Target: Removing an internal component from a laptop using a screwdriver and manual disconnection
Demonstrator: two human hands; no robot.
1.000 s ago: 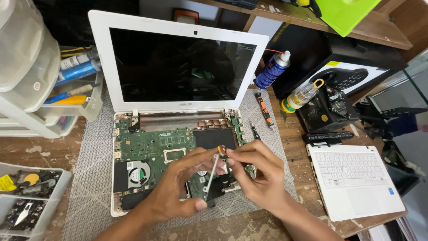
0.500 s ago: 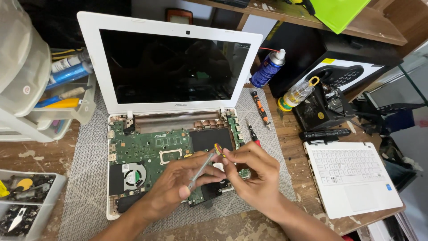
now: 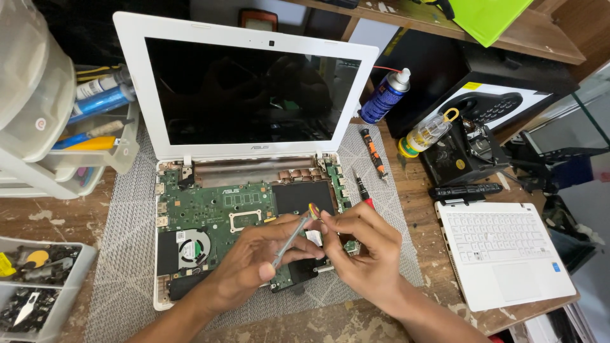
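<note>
Over the opened laptop, the left hand gripped a thin tool, its tip up by a small round part pinched in the right hand's fingers, just above the green board.

electronics repair workshop | opened laptop | screwdrivers | spray can | parts bins
</note>
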